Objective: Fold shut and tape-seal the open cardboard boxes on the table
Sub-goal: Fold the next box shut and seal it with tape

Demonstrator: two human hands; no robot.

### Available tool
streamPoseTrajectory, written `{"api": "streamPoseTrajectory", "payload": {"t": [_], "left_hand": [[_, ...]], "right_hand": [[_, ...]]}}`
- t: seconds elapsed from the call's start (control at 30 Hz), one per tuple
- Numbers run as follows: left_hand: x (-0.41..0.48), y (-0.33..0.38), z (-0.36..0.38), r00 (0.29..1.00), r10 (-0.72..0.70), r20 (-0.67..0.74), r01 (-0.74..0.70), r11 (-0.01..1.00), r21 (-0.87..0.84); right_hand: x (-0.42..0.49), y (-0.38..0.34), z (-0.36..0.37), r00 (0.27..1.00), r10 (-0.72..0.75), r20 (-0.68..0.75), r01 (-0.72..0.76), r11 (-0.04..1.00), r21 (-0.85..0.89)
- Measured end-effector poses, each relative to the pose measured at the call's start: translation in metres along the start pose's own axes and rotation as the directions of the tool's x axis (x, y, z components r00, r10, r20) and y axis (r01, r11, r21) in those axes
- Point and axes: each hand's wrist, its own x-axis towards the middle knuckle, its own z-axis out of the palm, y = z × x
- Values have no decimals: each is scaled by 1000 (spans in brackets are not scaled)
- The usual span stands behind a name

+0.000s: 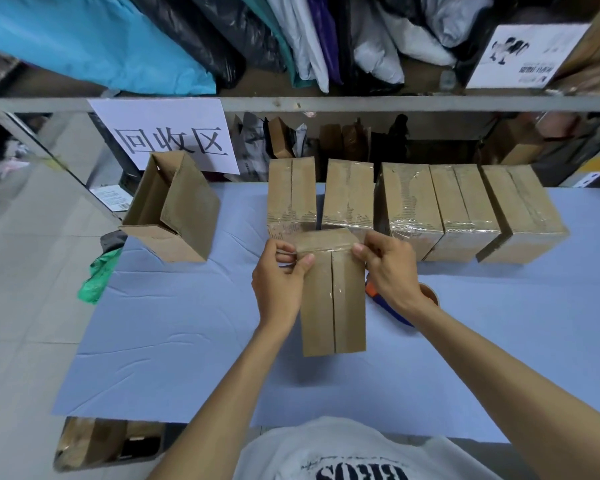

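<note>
Beyond shirt (343, 452), right grip (390, 271) on box (333, 306) half-hides tape dispenser (392, 313).

Brown boxes (333, 299); light-blue tablecloth (174, 341); white sign (167, 133), black characters.

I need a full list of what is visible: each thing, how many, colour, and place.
table: one, blue cover
taped boxes: five, brown, row at table's back
held box: one, brown, centre
open box: one, brown, table's left edge
tape dispenser: one, orange and blue, right of held box
sign: one, white, on shelf
bag: one, green, beside table's left edge
left hand: one, grips held box's far left corner
right hand: one, grips its far right corner
</note>
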Motion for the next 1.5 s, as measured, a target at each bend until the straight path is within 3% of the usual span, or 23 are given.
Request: {"api": "streamPoseTrajectory", "payload": {"t": [0.17,0.33,0.8,0.97,1.1,1.5], "left_hand": [[-2,-3,-3,996,93,0,-93,995,-39],[3,1,-7,993,102,56,-97,992,-85],[6,4,-5,995,79,64,-74,994,-83],[9,6,-6,998,-30,56,41,981,-191],[9,7,-8,996,43,79,-35,994,-105],[8,4,-5,996,72,49,-70,996,-50]], "right_hand": [[-5,2,-11,999,-10,36,8,998,62],[-3,1,-13,999,46,-21,-45,998,42],[4,-8,-17,997,66,-34,-60,987,150],[5,-6,-17,997,69,-31,-63,984,167],[4,-5,-18,998,62,-16,-58,982,179],[3,-1,-16,1000,5,20,-8,988,154]]}}
